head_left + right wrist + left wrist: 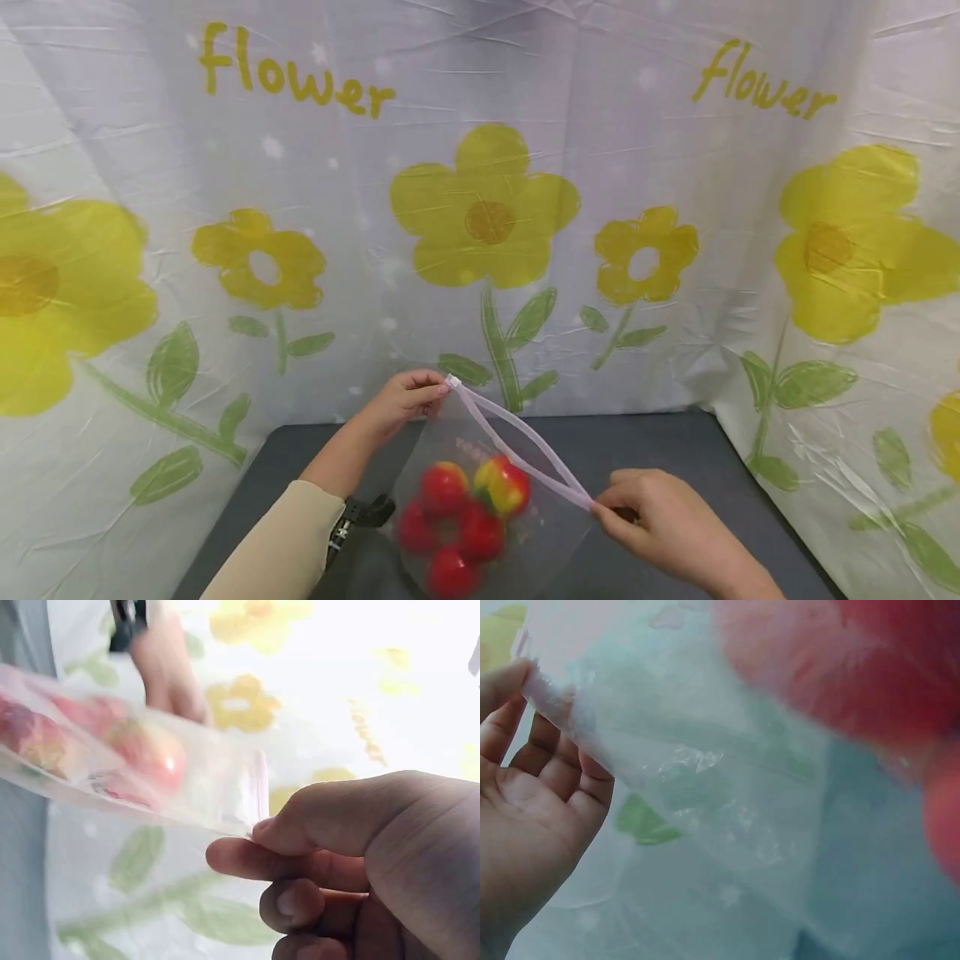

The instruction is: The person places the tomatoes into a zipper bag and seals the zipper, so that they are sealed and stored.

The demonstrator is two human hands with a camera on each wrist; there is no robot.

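Observation:
A clear plastic zip bag (551, 542) hangs between both hands, its pale pink zip edge slanting down to the right and its mouth parted. Inside lie several red, round fruit-like pieces (452, 573) and a red-and-yellow one (501, 485), seen hazily through the film. My left hand (405, 404) pinches the upper left corner, beside a small white slider (453, 382). Between thumb and index finger, my right hand (667, 521) pinches the lower right corner. In the right wrist view, the remaining fingers (289, 907) of that hand are curled under.
A dark grey table (637, 450) lies beneath the bag. Around it hangs a white curtain (360, 167) printed with yellow flowers. A black wrist device (367, 512) is strapped at the left wrist, close to the bag's side.

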